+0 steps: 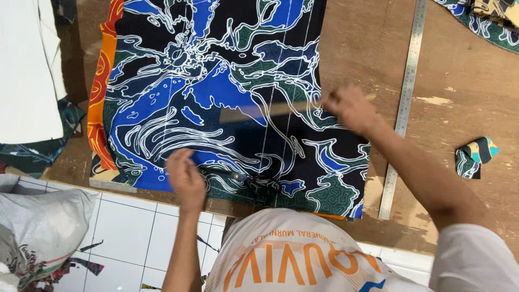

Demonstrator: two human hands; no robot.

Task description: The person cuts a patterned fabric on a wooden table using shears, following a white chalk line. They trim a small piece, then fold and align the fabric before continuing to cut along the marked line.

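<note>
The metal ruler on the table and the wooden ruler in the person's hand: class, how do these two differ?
The metal ruler is grey and long; the wooden ruler is tan and looks shorter. The metal ruler lies untouched on the bare wooden table; the wooden ruler is held by the right hand over the patterned fabric. The metal one is sharp, the wooden one blurred. Both are straight and narrow.

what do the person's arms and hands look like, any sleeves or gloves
Both hands are bare: no gloves, rings or watch show on the left hand or the blurred right hand. The forearms are uncovered. A short white sleeve covers the right upper arm.
</note>
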